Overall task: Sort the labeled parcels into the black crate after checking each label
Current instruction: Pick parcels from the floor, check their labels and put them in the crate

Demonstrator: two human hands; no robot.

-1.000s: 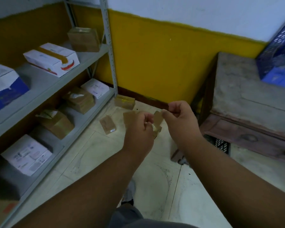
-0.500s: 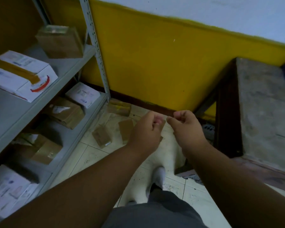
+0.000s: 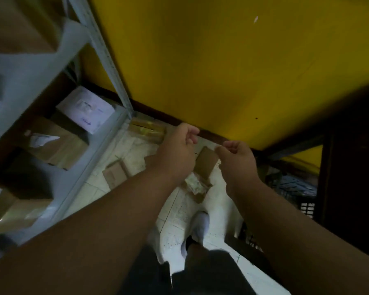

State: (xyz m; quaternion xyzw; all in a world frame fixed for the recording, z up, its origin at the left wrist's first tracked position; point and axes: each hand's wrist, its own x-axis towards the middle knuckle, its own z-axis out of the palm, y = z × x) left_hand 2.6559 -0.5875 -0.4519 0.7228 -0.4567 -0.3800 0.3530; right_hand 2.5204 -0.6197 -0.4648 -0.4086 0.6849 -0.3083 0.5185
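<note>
My left hand (image 3: 179,152) and my right hand (image 3: 237,160) hover over the floor, a little apart, both with fingers curled in. Between and just below them shows a small brown parcel (image 3: 207,165) with crumpled clear tape at its lower end. Its top corner sits by my right thumb; whether either hand touches it is unclear. The black crate (image 3: 296,188) stands in shadow at the right, under a dark table. Two more small brown parcels, one flat (image 3: 115,173) and one taped (image 3: 147,128), lie on the pale floor tiles.
A grey metal shelf rack (image 3: 107,58) fills the left, its lower shelf holding a white labeled parcel (image 3: 85,111) and a brown box (image 3: 55,143). The yellow wall (image 3: 222,71) is close ahead. My white-socked foot (image 3: 198,228) is on the floor below the hands.
The view has tilted down and closer to the floor. My hands, together on the small brown parcel a second ago, have drawn apart, and the parcel now shows between them.
</note>
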